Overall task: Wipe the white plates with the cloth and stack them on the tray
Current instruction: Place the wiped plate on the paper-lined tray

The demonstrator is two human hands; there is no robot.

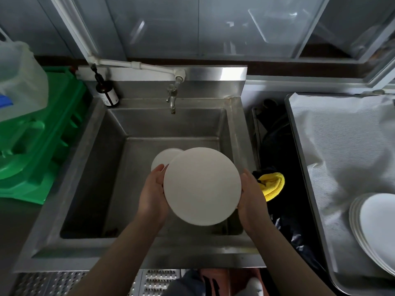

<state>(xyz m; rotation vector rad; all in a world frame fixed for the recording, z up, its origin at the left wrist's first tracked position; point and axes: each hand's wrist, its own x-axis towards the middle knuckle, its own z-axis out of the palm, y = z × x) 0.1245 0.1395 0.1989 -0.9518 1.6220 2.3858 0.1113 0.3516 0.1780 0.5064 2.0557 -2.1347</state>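
Over the steel sink [85,167] I hold a round white plate [202,185] between both hands. My left hand [152,193] grips its left rim and my right hand [250,197] grips its right rim. Behind it, another white plate [163,158] lies in the sink basin, partly hidden. A yellow cloth [272,185] rests bunched on the sink's right edge, just beyond my right hand. On the right stands a metal tray [299,146] lined with a white sheet, and a stack of white plates [376,227] sits at its near right.
A tap [172,97] juts over the basin's back. A dark pump bottle [106,90] stands at the back left corner. Green plastic crates [42,135] and a clear container [19,82] fill the left. A dark gap with a black bag [284,210] separates sink and tray.
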